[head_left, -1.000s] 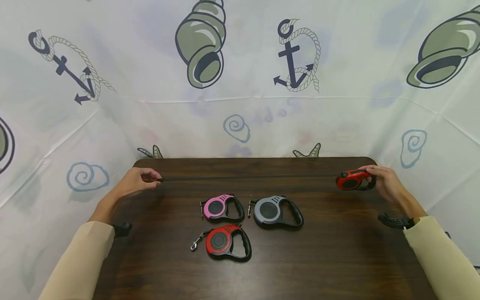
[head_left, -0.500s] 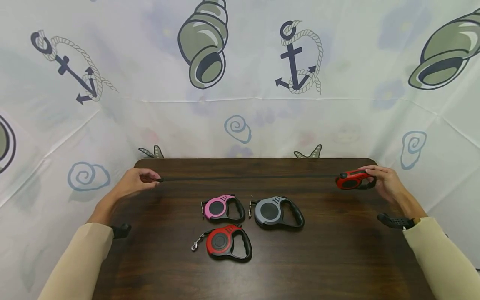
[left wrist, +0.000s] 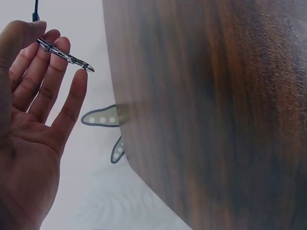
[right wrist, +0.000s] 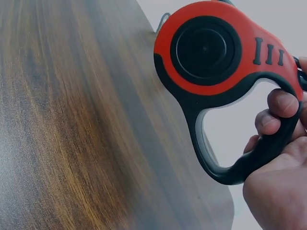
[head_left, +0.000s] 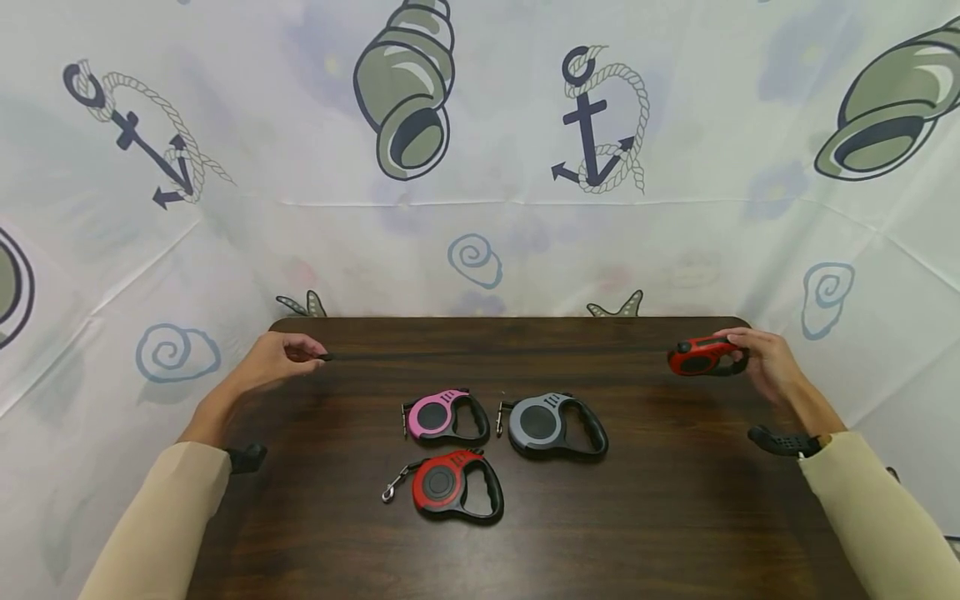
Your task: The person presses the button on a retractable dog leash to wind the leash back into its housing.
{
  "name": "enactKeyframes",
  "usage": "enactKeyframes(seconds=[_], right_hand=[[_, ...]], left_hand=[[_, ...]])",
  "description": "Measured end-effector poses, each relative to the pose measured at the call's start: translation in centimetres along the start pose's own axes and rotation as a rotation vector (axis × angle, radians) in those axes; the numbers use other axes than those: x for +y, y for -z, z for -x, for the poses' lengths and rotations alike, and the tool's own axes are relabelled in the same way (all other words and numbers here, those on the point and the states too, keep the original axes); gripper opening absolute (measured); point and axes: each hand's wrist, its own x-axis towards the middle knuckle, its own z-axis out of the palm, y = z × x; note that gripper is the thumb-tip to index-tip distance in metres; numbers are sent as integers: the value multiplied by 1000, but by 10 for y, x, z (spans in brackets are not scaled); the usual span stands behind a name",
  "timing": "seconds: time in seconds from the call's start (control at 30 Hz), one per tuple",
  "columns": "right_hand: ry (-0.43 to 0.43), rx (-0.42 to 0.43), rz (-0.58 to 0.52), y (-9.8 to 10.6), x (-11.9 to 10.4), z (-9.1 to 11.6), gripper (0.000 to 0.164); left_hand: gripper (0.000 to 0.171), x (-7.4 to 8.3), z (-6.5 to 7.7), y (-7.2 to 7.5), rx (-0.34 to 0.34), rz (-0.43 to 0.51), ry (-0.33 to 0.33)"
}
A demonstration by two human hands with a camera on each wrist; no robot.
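Note:
My left hand (head_left: 277,362) pinches the black strap end of a retractable dog leash (head_left: 697,357) at the far left of the table. In the left wrist view its metal snap clip (left wrist: 67,56) lies across the fingers. My right hand (head_left: 772,362), at the far right, grips the leash's black loop handle, the fingers curled through it. The leash's casing is red with a black disc (right wrist: 206,50) in the right wrist view. Between the hands the thin dark cord (head_left: 495,354) stretches nearly level and straight above the table.
Three more retractable leashes lie mid-table: a pink one (head_left: 431,415), a grey one (head_left: 537,422) and a red one (head_left: 438,482) nearer me. The dark wooden table (head_left: 637,517) ends at a patterned curtain (head_left: 525,250) behind and at both sides.
My right hand has shifted slightly left and up with the leash casing. My left hand has moved only a little to the right. The cord appears thinner; the leashes on the table stay put.

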Motion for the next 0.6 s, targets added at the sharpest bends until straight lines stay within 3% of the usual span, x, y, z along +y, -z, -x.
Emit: enactKeyframes(seconds=[0.4,0.6], right_hand=[[6,-68,-4,-5,2,1,27],[-8,-81,60,-9,2,8,25]], left_hand=[[13,6,-3,1,-19,-1,-4],[13,7,-3,1,-19,0,-14]])
